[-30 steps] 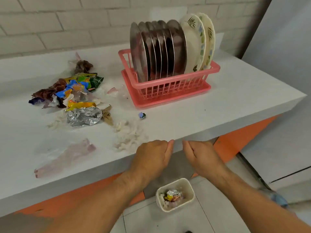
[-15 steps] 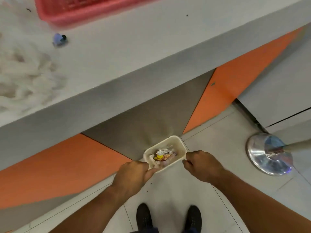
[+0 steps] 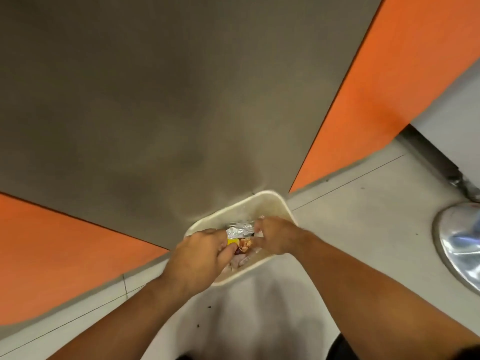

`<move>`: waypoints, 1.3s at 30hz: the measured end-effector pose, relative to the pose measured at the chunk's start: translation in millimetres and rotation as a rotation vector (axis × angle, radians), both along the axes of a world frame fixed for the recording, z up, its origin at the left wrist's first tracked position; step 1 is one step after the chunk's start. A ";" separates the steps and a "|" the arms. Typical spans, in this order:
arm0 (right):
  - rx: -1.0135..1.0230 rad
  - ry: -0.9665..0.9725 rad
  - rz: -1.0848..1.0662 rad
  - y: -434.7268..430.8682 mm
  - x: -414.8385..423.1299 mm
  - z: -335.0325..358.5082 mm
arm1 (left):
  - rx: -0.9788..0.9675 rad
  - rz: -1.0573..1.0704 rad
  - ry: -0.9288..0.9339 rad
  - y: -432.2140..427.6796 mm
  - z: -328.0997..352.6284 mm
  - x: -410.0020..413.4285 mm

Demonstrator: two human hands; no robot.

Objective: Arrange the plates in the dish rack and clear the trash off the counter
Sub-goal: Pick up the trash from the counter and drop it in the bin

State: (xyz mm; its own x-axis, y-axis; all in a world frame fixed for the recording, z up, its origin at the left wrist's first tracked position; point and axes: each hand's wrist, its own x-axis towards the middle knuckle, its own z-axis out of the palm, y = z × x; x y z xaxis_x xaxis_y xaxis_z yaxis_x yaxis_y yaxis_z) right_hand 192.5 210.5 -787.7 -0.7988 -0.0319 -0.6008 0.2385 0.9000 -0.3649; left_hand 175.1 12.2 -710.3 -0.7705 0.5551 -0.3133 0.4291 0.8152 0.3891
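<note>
1. Crumpled foil wrapper (image 3: 240, 229) and yellow wrapper (image 3: 232, 241) lie inside a cream trash bin (image 3: 262, 197) on the tiled floor (image 3: 363, 209), against a grey panel (image 3: 155, 100).
2. The left hand (image 3: 200, 255) curls over the bin's near-left rim, gripping it.
3. The right hand (image 3: 275, 235) is curled at the right rim; its hold cannot be made out.
4. Orange panels (image 3: 389, 87) flank the grey one.

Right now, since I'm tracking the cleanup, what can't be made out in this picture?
Head view only:
- The counter, dish rack and plates: out of frame; the camera points at the floor.
- What the bin holds: mostly covered by the left hand and right hand; only a foil wrapper and scraps show.
- What either hand grips: motion blur, fingers hidden.
- The metal base: cut off by the right edge.
</note>
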 end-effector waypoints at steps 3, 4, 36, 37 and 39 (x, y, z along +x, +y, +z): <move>-0.087 -0.042 -0.047 7.1 -12.5 -22.7 | 0.082 0.027 0.015 12.5 -36.7 -5.4; -0.115 -0.006 -0.072 10.6 -15.9 -21.8 | 0.108 0.037 0.010 17.7 -47.1 -7.9; -0.269 0.435 -0.373 25.6 76.0 387.9 | 0.262 -0.193 0.070 12.5 332.2 16.8; -0.271 0.451 -0.367 24.8 79.6 413.6 | 0.255 -0.196 0.086 10.3 358.9 19.7; -0.278 0.484 -0.346 21.9 86.1 464.2 | 0.238 -0.203 0.116 6.7 410.0 24.4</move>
State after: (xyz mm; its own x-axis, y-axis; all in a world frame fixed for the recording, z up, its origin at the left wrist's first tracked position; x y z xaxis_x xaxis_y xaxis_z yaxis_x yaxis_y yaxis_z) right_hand 278.5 232.5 -323.5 -0.9688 0.1732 -0.1775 0.2479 0.6575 -0.7115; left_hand 199.6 18.9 -300.3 -0.6595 0.7482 -0.0733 0.6259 0.6005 0.4977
